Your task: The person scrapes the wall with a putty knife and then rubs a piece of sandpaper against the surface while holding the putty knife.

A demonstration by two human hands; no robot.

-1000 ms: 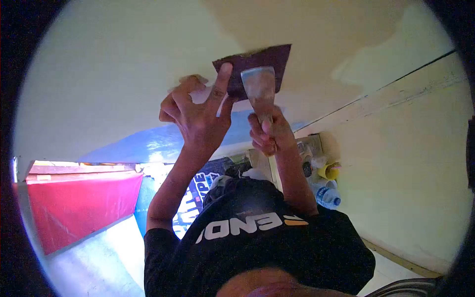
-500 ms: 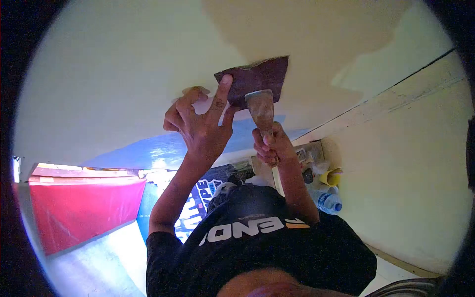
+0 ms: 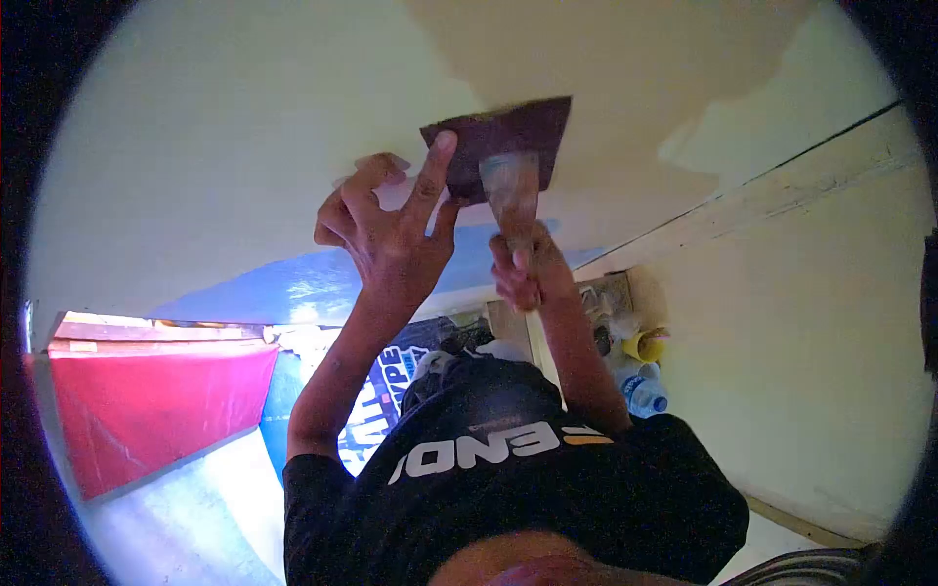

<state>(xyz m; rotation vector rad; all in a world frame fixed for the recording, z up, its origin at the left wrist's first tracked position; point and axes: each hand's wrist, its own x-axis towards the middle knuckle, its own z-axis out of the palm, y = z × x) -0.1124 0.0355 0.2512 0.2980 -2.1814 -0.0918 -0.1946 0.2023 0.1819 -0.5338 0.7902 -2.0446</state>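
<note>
A dark maroon sheet of sandpaper [image 3: 493,132] with a rough upper edge lies against the pale painted surface. My left hand [image 3: 396,230] holds it at its left side: the index fingertip presses on its face and the thumb is at its lower edge. The other fingers are spread and bent near the surface. My right hand [image 3: 528,269] is wrapped round the handle of a putty knife [image 3: 513,195]. The knife's wide blade overlaps the lower middle of the sheet and is blurred by motion.
A tan patch [image 3: 606,59] and a blue patch [image 3: 313,278] mark the painted surface. On the right runs a wall seam [image 3: 743,186]. Below it stand a yellow cup [image 3: 645,345] and a plastic bottle [image 3: 645,396]. A red panel [image 3: 161,410] is at lower left.
The putty knife and my right hand have moved upward over the sandpaper. The view has shifted slightly. My left hand keeps its place on the sheet.
</note>
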